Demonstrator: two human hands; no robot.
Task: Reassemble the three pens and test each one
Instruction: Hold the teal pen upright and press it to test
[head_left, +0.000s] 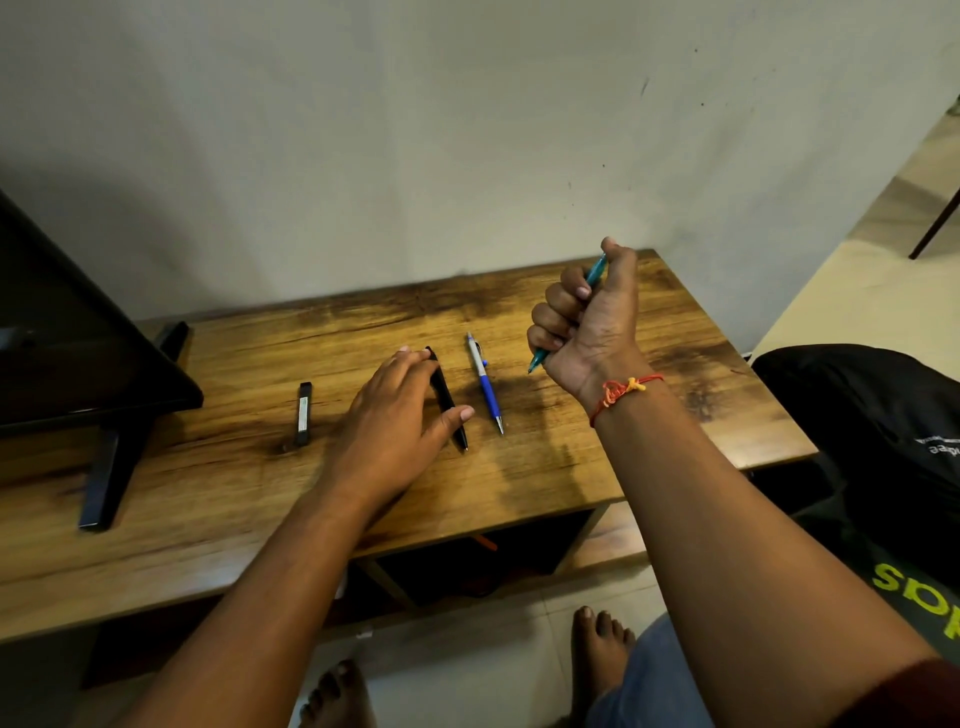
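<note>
Feet (602, 649), bare, stand on pale floor tiles (467, 649), with a black bag (883, 441) at the right. Beyond them runs the wooden surface (234, 493), its grain streaked dark. The left grip (400, 410) lies spread over the black pen (448, 402), fingers touching its far end and thumb out beside its tip, not closed round it. Just right of that lies the blue pen (487, 387), whole, with a pale upper barrel, a blue lower barrel and a metal tip pointing near. The right grip (587, 317), raised off the surface, is fisted round the teal pen (595, 273), thumb on its top and tip slanting down. A small black piece (304, 414) lies left, near a monitor stand (111, 467). A scuffed pale wall (467, 130) closes the back.
</note>
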